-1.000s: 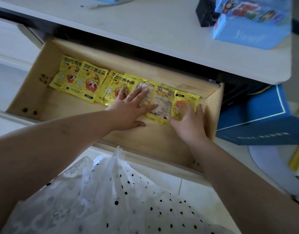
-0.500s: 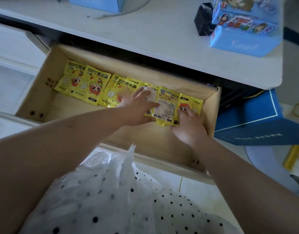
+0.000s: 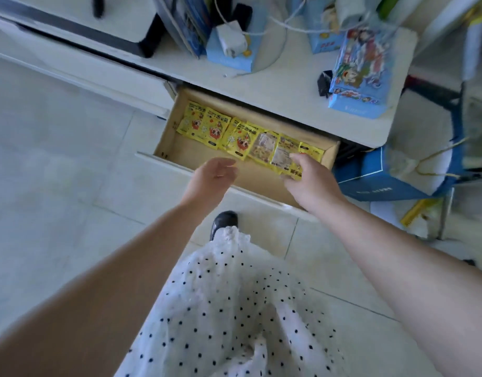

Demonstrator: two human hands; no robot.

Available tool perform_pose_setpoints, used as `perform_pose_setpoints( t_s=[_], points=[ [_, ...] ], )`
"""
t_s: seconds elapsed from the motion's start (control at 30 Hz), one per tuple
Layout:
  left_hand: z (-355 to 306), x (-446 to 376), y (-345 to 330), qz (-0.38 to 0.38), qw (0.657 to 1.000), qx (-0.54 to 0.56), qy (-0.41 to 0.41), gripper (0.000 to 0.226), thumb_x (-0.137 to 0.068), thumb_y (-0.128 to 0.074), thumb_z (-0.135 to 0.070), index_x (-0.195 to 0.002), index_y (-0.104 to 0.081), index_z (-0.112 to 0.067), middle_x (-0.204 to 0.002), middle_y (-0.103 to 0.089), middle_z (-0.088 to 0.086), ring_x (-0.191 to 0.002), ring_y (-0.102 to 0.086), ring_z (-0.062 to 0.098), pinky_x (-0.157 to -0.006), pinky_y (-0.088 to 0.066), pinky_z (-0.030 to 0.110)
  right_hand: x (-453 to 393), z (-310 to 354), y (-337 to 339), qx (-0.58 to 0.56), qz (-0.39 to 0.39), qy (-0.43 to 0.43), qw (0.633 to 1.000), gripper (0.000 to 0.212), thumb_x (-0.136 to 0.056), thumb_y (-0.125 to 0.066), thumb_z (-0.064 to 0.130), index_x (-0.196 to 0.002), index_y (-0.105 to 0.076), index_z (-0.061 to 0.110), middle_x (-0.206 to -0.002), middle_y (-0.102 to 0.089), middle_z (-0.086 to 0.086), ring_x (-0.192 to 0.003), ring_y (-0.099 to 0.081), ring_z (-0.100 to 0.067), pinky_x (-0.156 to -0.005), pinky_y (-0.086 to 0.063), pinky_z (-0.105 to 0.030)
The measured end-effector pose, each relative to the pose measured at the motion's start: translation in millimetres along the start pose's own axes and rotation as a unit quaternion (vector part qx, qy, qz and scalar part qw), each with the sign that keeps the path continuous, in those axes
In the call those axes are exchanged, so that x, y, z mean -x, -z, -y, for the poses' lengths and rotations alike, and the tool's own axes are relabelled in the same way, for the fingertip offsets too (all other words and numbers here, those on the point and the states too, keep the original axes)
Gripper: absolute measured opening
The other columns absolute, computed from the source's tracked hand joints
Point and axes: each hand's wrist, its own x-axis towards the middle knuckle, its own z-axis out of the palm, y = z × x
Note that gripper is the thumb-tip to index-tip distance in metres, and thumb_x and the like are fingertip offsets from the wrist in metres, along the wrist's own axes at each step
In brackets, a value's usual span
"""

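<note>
- The step in hand looks like laying out flat snack packets in the open drawer (image 3: 180, 156); the right hand (image 3: 309, 183) has the end packet (image 3: 294, 171), at the right end of the row near the drawer's right wall
- The right-hand fingers curl under this packet's near edge with the thumb on top, pinching it
- The left hand (image 3: 211, 176) hovers over the drawer's front edge, its fingers loosely spread, holding nothing and clear of the packets
- The row of packets (image 3: 234, 134) lies overlapping along the back wall
- The next move probably calls for sliding the end packet flat into line without dragging its overlapped neighbour along
- The packets are thin, rectangular, glossy crinkled film, yellow with cartoon print; two show pale label backs
- The drawer is smooth bare pale wood, and the white surface (image 3: 288, 85) above it carries blue boxes (image 3: 359, 77)
</note>
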Motion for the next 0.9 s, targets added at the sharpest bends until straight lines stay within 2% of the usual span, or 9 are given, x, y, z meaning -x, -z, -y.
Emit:
perform_pose_setpoints(
  t_s=[0.1,0.17,0.27,0.33,0.43,0.53,0.67,0.77,0.9],
  points=[
    [-13,74,44,-0.032,0.999,0.025,0.031,0.017,-0.088,-0.062,-0.023,-0.104,-0.060,-0.030,-0.094,-0.066,-0.008,-0.077,-0.058,0.000,-0.072,-0.045,0.023,59,49,23,0.021,0.027,0.038,0.999,0.052,-0.090,-0.058,0.036,-0.138,-0.043,0.023,-0.141,-0.049,0.001,-0.120,-0.053,-0.020,-0.087,-0.040,-0.027],
    [-18,121,72,-0.059,0.996,0.053,0.048,0.016,-0.088,-0.062,-0.024,-0.100,-0.061,-0.033,-0.100,-0.069,-0.005,-0.080,-0.061,0.004,-0.079,-0.048,0.027,97,77,33,0.037,0.053,0.056,0.996,0.051,-0.090,-0.057,0.036,-0.138,-0.043,0.025,-0.141,-0.049,0.002,-0.122,-0.051,-0.020,-0.086,-0.041,-0.028],
    [-18,188,109,-0.100,0.989,0.092,0.063,0.017,-0.086,-0.064,-0.024,-0.098,-0.061,-0.037,-0.109,-0.070,-0.003,-0.092,-0.063,0.012,-0.087,-0.051,0.037,153,116,41,0.049,0.088,0.091,0.991,0.050,-0.092,-0.056,0.035,-0.139,-0.041,0.026,-0.144,-0.045,0.003,-0.129,-0.045,-0.020,-0.097,-0.042,-0.034],
    [-13,230,130,-0.118,0.983,0.118,0.071,0.018,-0.087,-0.064,-0.025,-0.103,-0.061,-0.033,-0.112,-0.069,-0.002,-0.098,-0.064,0.012,-0.090,-0.051,0.037,188,140,40,0.056,0.100,0.121,0.986,0.051,-0.092,-0.056,0.033,-0.140,-0.042,0.023,-0.144,-0.045,0.002,-0.130,-0.044,-0.020,-0.100,-0.041,-0.034],
    [3,292,164,-0.158,0.969,0.170,0.082,0.018,-0.089,-0.064,-0.025,-0.106,-0.061,-0.029,-0.115,-0.068,0.001,-0.104,-0.064,0.014,-0.097,-0.050,0.037,236,176,25,0.064,0.127,0.164,0.976,0.050,-0.092,-0.058,0.031,-0.139,-0.043,0.021,-0.144,-0.046,0.001,-0.129,-0.046,-0.020,-0.095,-0.039,-0.028],
    [33,353,198,-0.215,0.948,0.211,0.102,0.023,-0.089,-0.063,-0.026,-0.112,-0.062,-0.024,-0.116,-0.068,0.004,-0.106,-0.064,0.016,-0.094,-0.050,0.034,284,215,-1,0.079,0.163,0.222,0.958,0.050,-0.091,-0.058,0.029,-0.137,-0.044,0.020,-0.143,-0.047,0.000,-0.129,-0.046,-0.019,-0.097,-0.037,-0.026],
    [85,430,238,-0.293,0.913,0.258,0.123,0.029,-0.091,-0.061,-0.021,-0.119,-0.061,-0.014,-0.116,-0.066,0.009,-0.101,-0.063,0.016,-0.076,-0.048,0.022,349,264,-51,0.117,0.223,0.286,0.925,0.049,-0.091,-0.057,0.032,-0.136,-0.045,0.021,-0.142,-0.048,0.001,-0.131,-0.044,-0.018,-0.100,-0.035,-0.026],
    [130,490,265,-0.354,0.877,0.294,0.137,0.030,-0.092,-0.060,-0.021,-0.120,-0.060,-0.012,-0.113,-0.066,0.009,-0.098,-0.062,0.016,-0.070,-0.046,0.017,404,300,-97,0.164,0.272,0.340,0.885,0.049,-0.090,-0.058,0.034,-0.136,-0.046,0.019,-0.143,-0.047,0.001,-0.132,-0.042,-0.018,-0.102,-0.033,-0.025],
    [199,572,291,-0.421,0.830,0.331,0.155,0.023,-0.091,-0.061,-0.022,-0.114,-0.061,-0.017,-0.109,-0.067,0.005,-0.099,-0.063,0.015,-0.072,-0.047,0.018,480,341,-170,0.233,0.308,0.413,0.825,0.049,-0.089,-0.060,0.036,-0.134,-0.048,0.018,-0.141,-0.050,-0.001,-0.131,-0.044,-0.020,-0.099,-0.033,-0.024]
  ],
)
